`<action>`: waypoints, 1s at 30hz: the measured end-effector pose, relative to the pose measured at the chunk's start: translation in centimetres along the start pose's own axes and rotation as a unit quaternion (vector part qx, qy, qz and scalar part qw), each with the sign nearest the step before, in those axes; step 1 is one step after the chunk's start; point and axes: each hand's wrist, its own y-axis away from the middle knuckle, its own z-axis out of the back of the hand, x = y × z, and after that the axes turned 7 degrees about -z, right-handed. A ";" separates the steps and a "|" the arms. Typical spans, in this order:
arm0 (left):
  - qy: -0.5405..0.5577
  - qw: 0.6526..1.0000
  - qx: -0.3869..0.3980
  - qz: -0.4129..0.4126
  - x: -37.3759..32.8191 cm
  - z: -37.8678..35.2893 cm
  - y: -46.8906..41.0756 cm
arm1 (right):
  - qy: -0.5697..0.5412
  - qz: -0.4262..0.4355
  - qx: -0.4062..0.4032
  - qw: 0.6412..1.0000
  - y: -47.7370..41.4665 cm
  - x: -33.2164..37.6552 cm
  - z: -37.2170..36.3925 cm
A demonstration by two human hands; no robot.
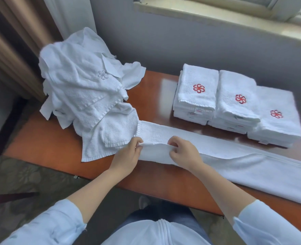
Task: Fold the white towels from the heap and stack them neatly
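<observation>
Two hands pinch the towel (252, 165) near its left end: left hand (128, 154) and right hand (183, 152), fingers curled on a raised fold. Towel lies as a long strip along the table's (40, 138) near side, its left end at the heap (86, 89). Draw the fold over evenly, match hems, flatten the ripple rightward. White limp terry, possibly doubled lengthwise. Three folded stacks (238, 99) sit far right.

1. Heap (86, 89) fills the table's (45, 138) left rear.
2. Three folded stacks (236, 106), side by side, block the right rear.
3. Bare wood lane between heap and stacks: passable.
4. Long towel (243, 161) spans the front, centre to right.
</observation>
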 end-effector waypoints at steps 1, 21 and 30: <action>0.014 1.000 -0.025 0.006 -0.2 0.3 -1.0 | -0.022 -0.016 -0.022 0.999 -0.9 0.5 0.6; -0.126 0.981 0.035 0.144 3.1 -1.0 -9.6 | 0.069 0.028 -0.021 0.997 -4.6 -1.9 -2.1; -0.120 0.963 0.086 0.227 3.0 -0.6 -9.6 | 0.220 -0.032 0.121 0.967 -5.0 -1.6 -6.2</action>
